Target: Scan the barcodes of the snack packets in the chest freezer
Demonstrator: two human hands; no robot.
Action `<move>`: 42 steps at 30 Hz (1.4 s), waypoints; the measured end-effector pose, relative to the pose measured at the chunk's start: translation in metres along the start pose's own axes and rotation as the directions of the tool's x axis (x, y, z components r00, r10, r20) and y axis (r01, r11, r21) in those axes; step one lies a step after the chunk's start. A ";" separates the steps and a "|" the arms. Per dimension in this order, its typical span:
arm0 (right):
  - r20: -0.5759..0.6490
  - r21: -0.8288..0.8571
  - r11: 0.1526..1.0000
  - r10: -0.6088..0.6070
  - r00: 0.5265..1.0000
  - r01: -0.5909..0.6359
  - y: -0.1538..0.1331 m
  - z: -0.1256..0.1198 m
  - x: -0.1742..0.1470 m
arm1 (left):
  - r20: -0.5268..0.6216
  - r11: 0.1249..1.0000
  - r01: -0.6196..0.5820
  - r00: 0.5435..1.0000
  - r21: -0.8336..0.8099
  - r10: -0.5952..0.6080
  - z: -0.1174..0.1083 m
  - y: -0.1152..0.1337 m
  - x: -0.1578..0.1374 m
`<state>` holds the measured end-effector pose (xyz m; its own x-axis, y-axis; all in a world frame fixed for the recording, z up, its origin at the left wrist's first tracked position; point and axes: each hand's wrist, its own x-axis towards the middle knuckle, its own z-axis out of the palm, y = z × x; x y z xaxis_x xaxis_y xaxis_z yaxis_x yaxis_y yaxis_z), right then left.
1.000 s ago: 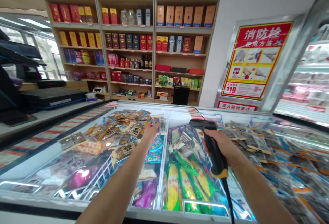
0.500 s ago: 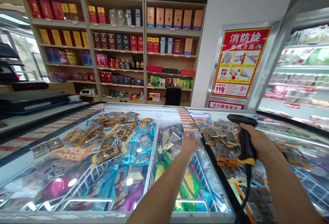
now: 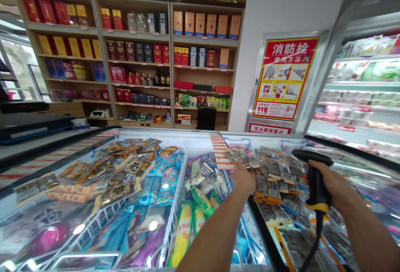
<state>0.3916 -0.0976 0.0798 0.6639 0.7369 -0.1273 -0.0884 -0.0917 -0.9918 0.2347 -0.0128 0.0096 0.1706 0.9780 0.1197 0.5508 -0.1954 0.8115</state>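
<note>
My left hand (image 3: 244,179) reaches over the chest freezer's middle, its fingers closed at the near edge of a small clear snack packet (image 3: 242,157). The fingertips are partly hidden. Just right of it lies a pile of brown snack packets with orange edges (image 3: 271,172) on the glass. At the right, my right hand (image 3: 336,186) is wrapped round the handle of a black barcode scanner (image 3: 318,182) with a yellow band and a cable running down. More brown and blue snack packets (image 3: 134,164) are heaped on the glass to the left.
Under the glass stand white wire baskets (image 3: 178,199) with bagged frozen goods, among them yellow corn packs (image 3: 182,232). A black freezer rail (image 3: 265,234) runs between the glass panels. Behind are shelves of boxes (image 3: 137,51), a red fire-hydrant poster (image 3: 286,78) and a lit refrigerated display (image 3: 368,93).
My left hand has moved right with the packet, toward the right-hand pile. The scanner in my right hand has shifted right and slightly down in view. The camera has turned slightly.
</note>
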 end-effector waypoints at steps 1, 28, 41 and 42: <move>0.005 0.005 1.000 0.008 1.000 -0.008 -0.001 0.000 0.000 | -0.003 0.998 -0.006 1.000 0.058 0.006 0.001 0.000 0.000; 0.659 -0.142 0.962 -0.085 0.748 0.235 0.028 0.218 -0.126 | -0.311 0.733 0.179 0.949 0.656 0.046 -0.274 -0.180 -0.112; 0.684 -0.140 0.970 -0.052 0.728 0.200 0.036 0.213 -0.128 | -0.174 0.657 0.020 0.970 0.753 0.169 -0.263 -0.166 -0.105; 0.682 -0.142 0.970 -0.049 0.730 0.198 0.037 0.212 -0.127 | -0.169 0.681 0.002 0.969 0.733 0.179 -0.257 -0.164 -0.099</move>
<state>0.1464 -0.0524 0.0603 -0.0179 0.9990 -0.0418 0.1511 -0.0386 -0.9878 -0.0821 -0.0591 0.0116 0.1256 0.9252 0.3580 0.9739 -0.1838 0.1334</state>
